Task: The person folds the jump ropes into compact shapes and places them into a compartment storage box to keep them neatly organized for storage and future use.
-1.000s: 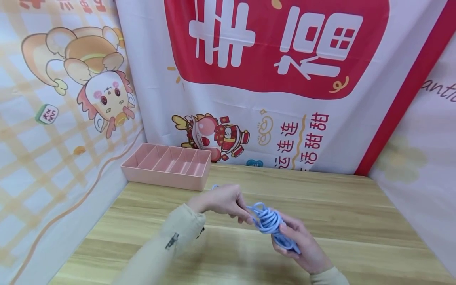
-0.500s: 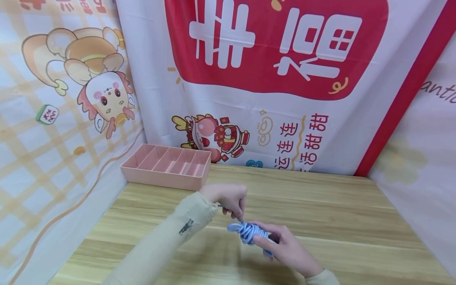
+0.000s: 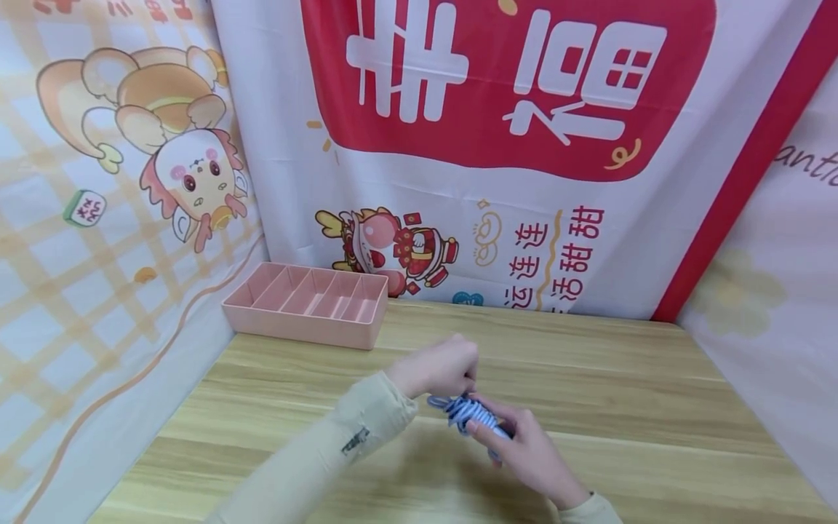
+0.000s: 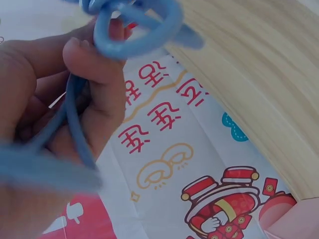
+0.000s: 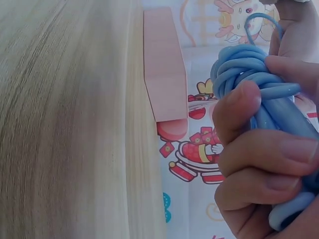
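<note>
"Cord bundle [image 3: 476,418], pale blue: how is it being held?"

"Above the worktop [image 3: 589,378], by the right hand [image 3: 529,455], which is placed nearest the body. Its fingers are curled well in around the coils, and the grip looks firm."

"And the left hand [image 3: 440,366]?"

"It is bent over the upper end, just beyond the other. Its fingertips are hidden from the head, but in the left wrist view a strand [image 4: 74,110] is seen to be trapped between thumb and curled fingers."

"What has been altered?"

"Over the last half second the left hand has been carried rightward, to the far side of the coils. The bundle has been lifted slightly away from the body with it. A bit of cord seen by the left wrist is now hidden in the head view."

"What can be made of that?"

"Another turn is apparently being laid round the middle, so winding may be judged well along but unfinished. A loop [image 3: 436,401] is left jutting from the left end and could be snagged."

"Beyond the hands?"

"A pink divided tray [image 3: 297,329] is set at the far left, touched by neither hand; behind it a printed banner [image 3: 419,171] is hung."
</note>
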{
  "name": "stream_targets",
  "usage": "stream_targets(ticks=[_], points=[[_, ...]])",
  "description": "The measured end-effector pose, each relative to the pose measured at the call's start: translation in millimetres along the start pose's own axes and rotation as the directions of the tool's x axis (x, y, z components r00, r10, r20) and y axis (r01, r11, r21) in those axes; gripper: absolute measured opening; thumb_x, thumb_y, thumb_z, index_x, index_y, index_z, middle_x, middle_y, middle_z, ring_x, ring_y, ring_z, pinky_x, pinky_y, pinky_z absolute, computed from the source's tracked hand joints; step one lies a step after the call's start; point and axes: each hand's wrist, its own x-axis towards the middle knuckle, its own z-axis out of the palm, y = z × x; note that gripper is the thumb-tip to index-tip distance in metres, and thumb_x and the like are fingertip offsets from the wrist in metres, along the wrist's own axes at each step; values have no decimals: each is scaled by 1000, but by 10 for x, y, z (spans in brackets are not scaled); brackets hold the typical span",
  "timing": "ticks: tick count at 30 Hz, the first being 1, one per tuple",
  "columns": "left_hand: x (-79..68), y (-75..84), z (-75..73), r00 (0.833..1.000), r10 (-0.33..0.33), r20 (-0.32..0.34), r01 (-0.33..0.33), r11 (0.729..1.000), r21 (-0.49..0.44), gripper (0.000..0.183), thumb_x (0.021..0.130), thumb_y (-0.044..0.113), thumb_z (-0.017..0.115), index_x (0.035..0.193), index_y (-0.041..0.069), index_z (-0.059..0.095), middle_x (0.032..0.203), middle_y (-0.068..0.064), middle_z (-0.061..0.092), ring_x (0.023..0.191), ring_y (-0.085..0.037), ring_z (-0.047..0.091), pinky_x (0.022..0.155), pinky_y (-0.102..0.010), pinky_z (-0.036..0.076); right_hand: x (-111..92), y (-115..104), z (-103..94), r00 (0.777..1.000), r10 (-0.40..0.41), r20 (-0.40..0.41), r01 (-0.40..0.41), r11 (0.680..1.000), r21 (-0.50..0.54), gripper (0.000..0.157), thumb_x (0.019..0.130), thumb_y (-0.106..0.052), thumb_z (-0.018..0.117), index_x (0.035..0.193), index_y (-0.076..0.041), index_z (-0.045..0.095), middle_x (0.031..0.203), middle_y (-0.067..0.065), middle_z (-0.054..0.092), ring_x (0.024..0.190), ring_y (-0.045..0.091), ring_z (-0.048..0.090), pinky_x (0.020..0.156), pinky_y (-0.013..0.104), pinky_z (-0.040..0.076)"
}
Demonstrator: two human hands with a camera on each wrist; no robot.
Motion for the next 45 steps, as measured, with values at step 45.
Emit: stream_targets(ticks=[45], points=[[-454, 197, 558, 653, 199, -731, -334, 941, -42, 20, 88, -2, 71, 108, -3, 73, 89, -6, 72, 75, -9, 62, 71, -12, 49, 9, 37, -171, 986, -117, 119, -52, 463, 885, 40, 110, -18, 27, 145, -7, 42, 73, -1, 54, 49, 6, 30, 41, 19, 19]])
